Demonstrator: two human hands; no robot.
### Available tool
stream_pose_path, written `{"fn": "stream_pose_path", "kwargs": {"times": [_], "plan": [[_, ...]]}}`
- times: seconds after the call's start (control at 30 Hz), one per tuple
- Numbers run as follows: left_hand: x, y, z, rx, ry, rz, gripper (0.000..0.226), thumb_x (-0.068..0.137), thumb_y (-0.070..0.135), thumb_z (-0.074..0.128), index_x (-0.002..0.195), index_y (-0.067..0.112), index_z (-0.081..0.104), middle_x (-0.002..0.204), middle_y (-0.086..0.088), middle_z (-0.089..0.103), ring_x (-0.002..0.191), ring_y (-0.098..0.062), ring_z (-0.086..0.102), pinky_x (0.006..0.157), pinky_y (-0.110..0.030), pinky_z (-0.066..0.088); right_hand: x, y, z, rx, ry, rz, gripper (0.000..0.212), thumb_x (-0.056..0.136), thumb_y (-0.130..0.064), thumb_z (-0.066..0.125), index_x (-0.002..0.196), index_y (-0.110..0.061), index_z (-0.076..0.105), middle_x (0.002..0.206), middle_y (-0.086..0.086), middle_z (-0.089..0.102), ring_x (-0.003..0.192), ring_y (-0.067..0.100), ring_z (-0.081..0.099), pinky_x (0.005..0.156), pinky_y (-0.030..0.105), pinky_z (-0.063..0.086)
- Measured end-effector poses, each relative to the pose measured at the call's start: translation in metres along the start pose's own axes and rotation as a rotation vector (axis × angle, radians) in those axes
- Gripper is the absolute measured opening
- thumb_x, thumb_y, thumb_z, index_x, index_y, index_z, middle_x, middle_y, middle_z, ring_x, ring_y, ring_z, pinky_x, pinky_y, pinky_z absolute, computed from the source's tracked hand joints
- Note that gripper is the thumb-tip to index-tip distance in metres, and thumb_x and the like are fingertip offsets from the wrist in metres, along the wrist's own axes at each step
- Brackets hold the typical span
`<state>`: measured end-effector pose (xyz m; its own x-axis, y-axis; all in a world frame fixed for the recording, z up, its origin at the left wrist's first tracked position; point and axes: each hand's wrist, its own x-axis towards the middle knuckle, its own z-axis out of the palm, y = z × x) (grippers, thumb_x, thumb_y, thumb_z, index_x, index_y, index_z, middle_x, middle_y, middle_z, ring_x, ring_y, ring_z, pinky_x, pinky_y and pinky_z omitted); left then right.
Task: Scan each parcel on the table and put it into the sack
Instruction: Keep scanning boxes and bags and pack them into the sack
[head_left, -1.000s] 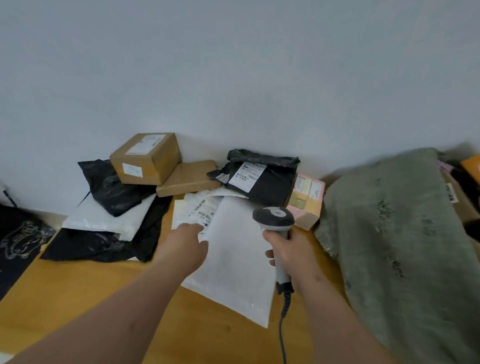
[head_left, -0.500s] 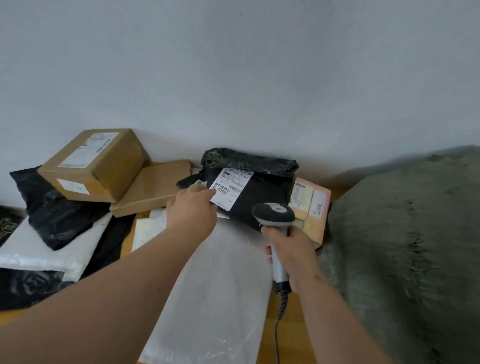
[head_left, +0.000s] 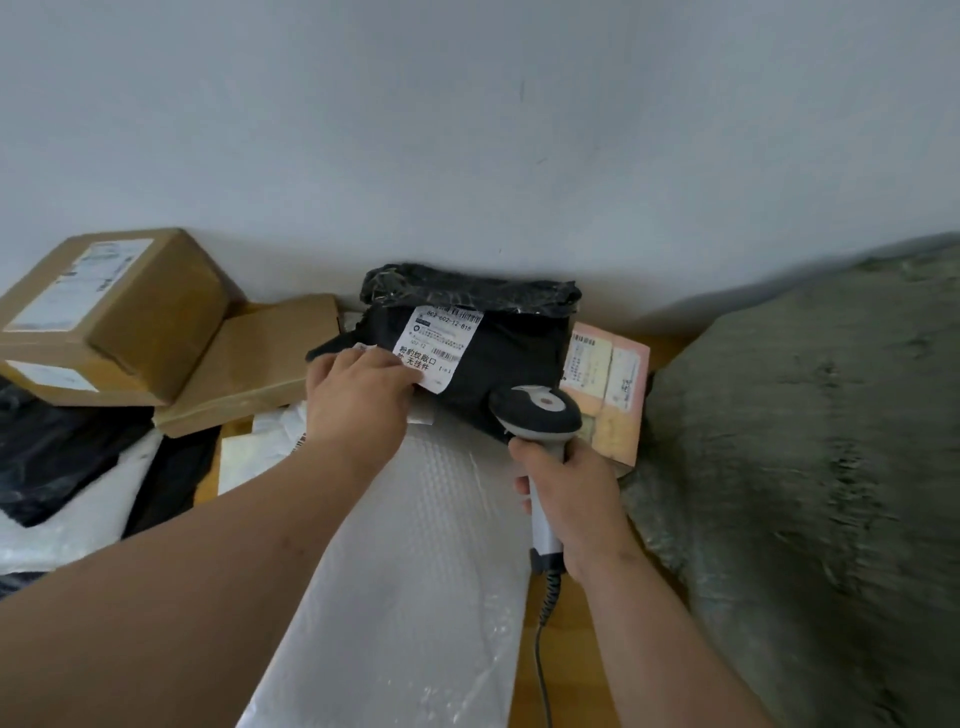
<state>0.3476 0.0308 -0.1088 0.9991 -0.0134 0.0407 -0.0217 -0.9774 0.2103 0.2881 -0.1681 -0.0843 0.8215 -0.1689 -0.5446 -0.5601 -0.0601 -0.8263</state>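
A: Nearest, lower centre: white bubble mailer (head_left: 415, 571), long axis running up the frame. Right of it, right hand (head_left: 571, 499) wrapped tight round the scanner (head_left: 537, 415) handle, head aimed up-frame.

B: Mid-frame, left hand (head_left: 358, 400) on the black parcel (head_left: 498, 343), fingers at the lower left corner of its label (head_left: 441, 343); closed grip or mere touch, cannot tell.

A: Label up and left of the scanner head, tilted. Closer to the left hand.

B: Far right: grey-green sack (head_left: 805, 441), beside the scanner hand. Probably a scan next.

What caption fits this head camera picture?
Left hand reaches the black plastic parcel while right hand holds the grey handheld scanner.
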Motion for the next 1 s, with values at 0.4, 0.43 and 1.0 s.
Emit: {"fn": "stream_pose_path", "kwargs": {"times": [0.4,0.43,1.0], "plan": [[-0.085,0.008,-0.035,-0.255,0.253,0.235,0.024,0.084,0.025,0.055,0.079,0.027,0.078,0.078,0.012,0.067,0.080,-0.021,0.063,0.091,-0.032,0.026,-0.054,-0.006,0.005,0.100,0.162,-0.091,0.015,0.090,-0.024,0.069,0.105,-0.021,0.065,0.092,0.001,0.071,0.081,0.017,0.069,0.068,0.032,0.054],[-0.098,0.006,-0.037,-0.275,0.235,0.243,0.026,0.084,0.028,0.051,0.079,0.028,0.077,0.077,0.012,0.066,0.080,-0.019,0.062,0.092,-0.032,0.027,-0.061,-0.004,0.006,0.094,0.168,-0.093,0.017,0.090,-0.024,0.069,0.106,-0.020,0.065,0.093,0.001,0.071,0.081,0.017,0.069,0.067,0.032,0.054],[-0.196,-0.040,-0.049,-0.251,-0.244,-0.330,0.072,0.089,0.051,0.060,0.151,0.034,0.028,0.163,0.002,0.011,0.149,-0.025,0.011,0.118,-0.050,0.013,-0.159,0.076,0.031,0.012,0.118,-0.021,0.008,0.092,-0.022,0.068,0.091,-0.023,0.060,0.090,-0.001,0.068,0.078,0.020,0.068,0.078,0.042,0.057]]}}
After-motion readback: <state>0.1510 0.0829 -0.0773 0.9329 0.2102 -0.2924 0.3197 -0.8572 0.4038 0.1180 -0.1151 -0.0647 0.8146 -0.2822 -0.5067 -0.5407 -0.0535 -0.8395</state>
